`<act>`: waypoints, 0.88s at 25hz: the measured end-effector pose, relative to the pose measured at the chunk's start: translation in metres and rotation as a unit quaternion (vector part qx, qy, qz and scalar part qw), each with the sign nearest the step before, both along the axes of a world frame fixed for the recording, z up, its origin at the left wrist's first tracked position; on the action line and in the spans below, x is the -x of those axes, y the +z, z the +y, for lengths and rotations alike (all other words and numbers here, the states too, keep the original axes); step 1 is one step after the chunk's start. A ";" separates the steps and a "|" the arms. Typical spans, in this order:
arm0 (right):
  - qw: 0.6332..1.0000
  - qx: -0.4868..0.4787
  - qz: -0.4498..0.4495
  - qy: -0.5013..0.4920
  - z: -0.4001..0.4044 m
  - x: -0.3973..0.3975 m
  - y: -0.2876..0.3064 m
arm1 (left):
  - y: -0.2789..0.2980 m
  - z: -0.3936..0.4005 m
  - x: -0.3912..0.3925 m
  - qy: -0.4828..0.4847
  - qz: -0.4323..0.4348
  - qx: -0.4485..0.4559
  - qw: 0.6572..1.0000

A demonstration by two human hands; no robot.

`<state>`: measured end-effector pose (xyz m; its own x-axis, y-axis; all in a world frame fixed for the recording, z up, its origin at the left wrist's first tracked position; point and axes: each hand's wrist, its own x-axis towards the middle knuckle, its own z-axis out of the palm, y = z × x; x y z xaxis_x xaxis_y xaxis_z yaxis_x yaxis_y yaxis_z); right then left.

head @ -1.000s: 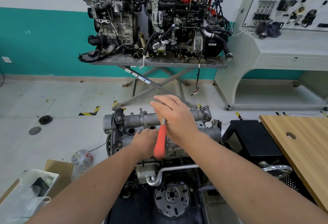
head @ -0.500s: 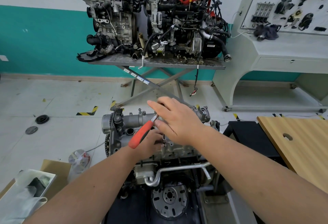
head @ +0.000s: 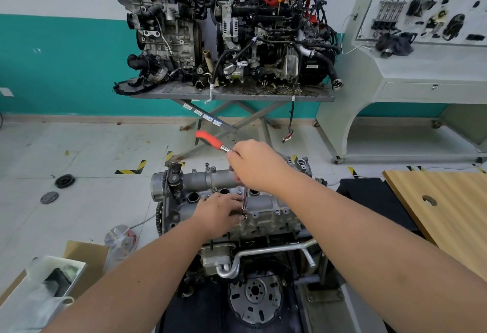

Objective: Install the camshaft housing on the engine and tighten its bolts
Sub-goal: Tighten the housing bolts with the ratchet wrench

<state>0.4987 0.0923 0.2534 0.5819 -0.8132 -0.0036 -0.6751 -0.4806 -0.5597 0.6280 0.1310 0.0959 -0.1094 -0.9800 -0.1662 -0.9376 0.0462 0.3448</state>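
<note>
The right hand (head: 257, 165) grips the head of a ratchet (head: 213, 142), whose red handle sticks out to the far left. From it a slim extension bar (head: 245, 205) drops to a bolt on the camshaft housing (head: 263, 205), which sits on top of the engine (head: 237, 230) just in front of the person. The left hand (head: 218, 212) rests on the housing, fingers curled around the foot of the bar to steady it. Tightening probably goes best with the bar held square to the bolt and the strokes short and even, so the socket does not slip off. The raised sprocket end (head: 172, 181) at the left could limit the handle's sweep. A wooden bench (head: 448, 214) stands to the right, and two other engines (head: 224, 29) sit on a stand behind.
</note>
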 end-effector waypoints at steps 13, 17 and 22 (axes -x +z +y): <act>0.816 -0.217 -0.525 -0.106 0.030 -0.002 -0.056 | -0.001 0.000 -0.002 -0.009 0.012 0.021 1.000; 0.894 0.323 -0.311 0.014 0.021 0.008 -0.075 | -0.010 -0.001 -0.004 0.024 0.028 0.049 0.998; 0.891 0.440 -0.088 0.071 0.008 0.011 -0.057 | -0.014 0.003 -0.004 -0.028 0.069 0.144 0.987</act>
